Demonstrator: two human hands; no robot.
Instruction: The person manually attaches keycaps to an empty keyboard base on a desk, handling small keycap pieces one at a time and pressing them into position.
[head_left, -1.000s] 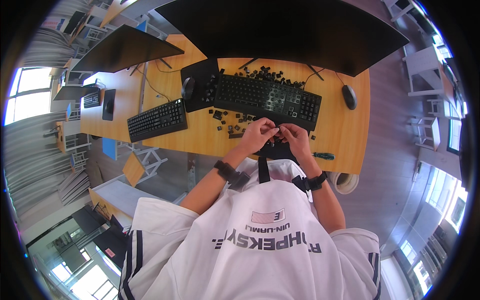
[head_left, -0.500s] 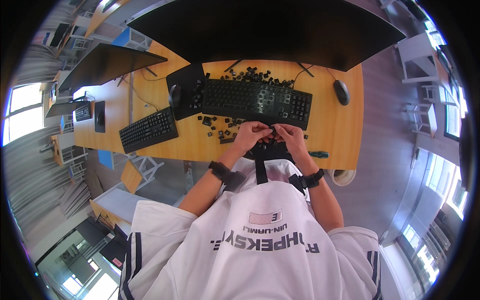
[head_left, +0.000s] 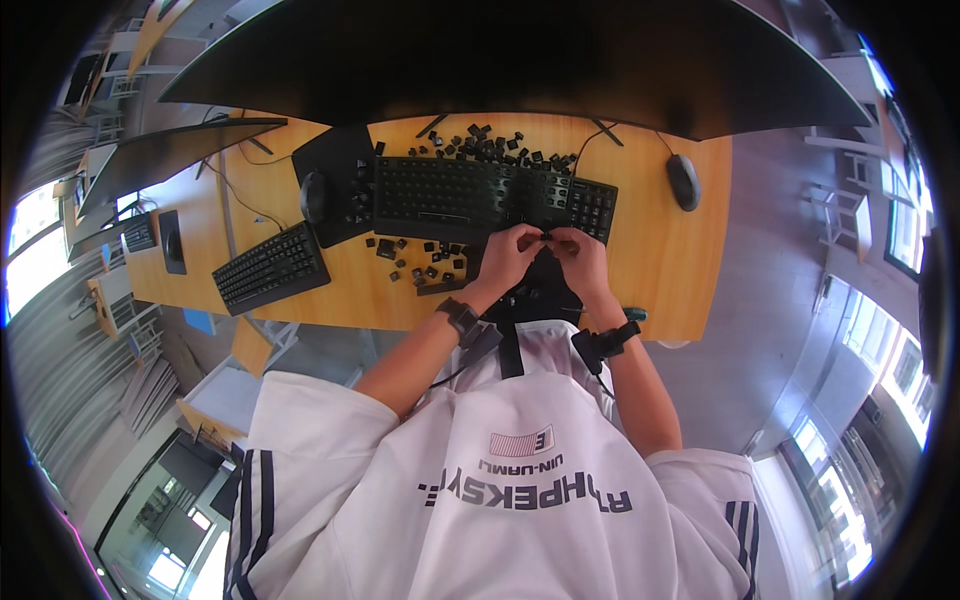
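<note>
My left hand and my right hand meet at the near edge of a black keyboard. Thumbs and forefingers of both are pinched together on a small black keycap, mostly covered by the fingertips. The keyboard's left part looks dark and its right part shows rows of bare switches, with keys at the far right end. Loose black keycaps lie heaped along its far edge. More single keycaps are scattered on the wooden desk beside my left hand.
A large dark monitor spans the desk's far side. On the right stands a black mouse; another mouse rests on a black mat at left. A second keyboard lies left. The wooden desk ends near my body.
My head view has shifted, so the desk and monitor appear moved and larger. Both hands stay pinched together, now slightly higher against the keyboard's near edge.
</note>
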